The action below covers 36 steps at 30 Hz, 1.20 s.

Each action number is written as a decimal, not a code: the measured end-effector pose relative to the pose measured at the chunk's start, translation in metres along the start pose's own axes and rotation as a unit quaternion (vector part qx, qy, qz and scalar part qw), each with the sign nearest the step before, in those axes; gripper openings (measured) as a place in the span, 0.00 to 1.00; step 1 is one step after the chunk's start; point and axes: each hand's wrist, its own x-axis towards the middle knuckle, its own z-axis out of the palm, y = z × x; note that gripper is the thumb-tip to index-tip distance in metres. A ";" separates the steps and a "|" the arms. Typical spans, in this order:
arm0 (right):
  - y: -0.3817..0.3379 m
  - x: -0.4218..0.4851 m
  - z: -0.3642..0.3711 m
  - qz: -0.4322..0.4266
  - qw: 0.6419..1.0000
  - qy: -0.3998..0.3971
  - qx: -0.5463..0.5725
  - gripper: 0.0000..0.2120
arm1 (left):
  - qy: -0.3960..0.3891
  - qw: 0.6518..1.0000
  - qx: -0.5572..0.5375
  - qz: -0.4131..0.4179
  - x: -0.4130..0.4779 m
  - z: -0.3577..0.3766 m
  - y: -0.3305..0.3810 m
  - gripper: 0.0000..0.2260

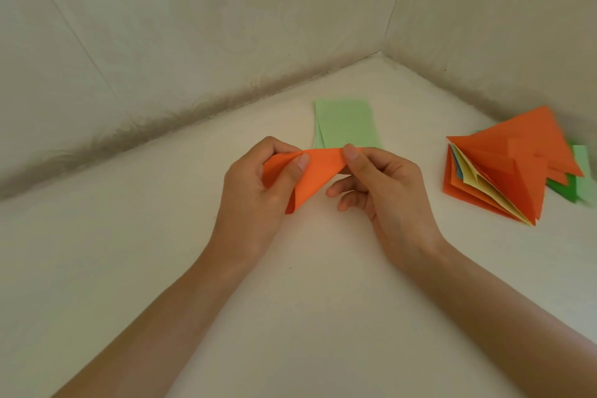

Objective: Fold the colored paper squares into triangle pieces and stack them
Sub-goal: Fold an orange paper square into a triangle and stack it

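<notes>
Between both hands, above the white surface (290, 317), an orange paper (302, 176) is held bent. The left hand (258, 191) pinches its left part with thumb and fingers; the right hand (382, 191) pinches its right corner. Just behind the hands lie green papers (347, 123). Well to the right of the right hand sits a stack of folded triangles (507, 168), orange on top.

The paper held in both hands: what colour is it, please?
The held paper sheet is orange; head view.

A pale surface (135, 268) meets two patterned walls (200, 16).
</notes>
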 end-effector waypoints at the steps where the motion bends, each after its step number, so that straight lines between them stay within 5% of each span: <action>1: -0.001 0.000 0.000 0.005 1.000 0.000 -0.004 0.09 | 0.001 1.000 -0.005 0.004 -0.001 0.000 0.001 0.05; 36: 0.001 -0.005 0.000 -0.062 0.998 0.010 0.003 0.11 | -0.005 0.995 -0.084 -0.059 0.001 0.001 0.007 0.06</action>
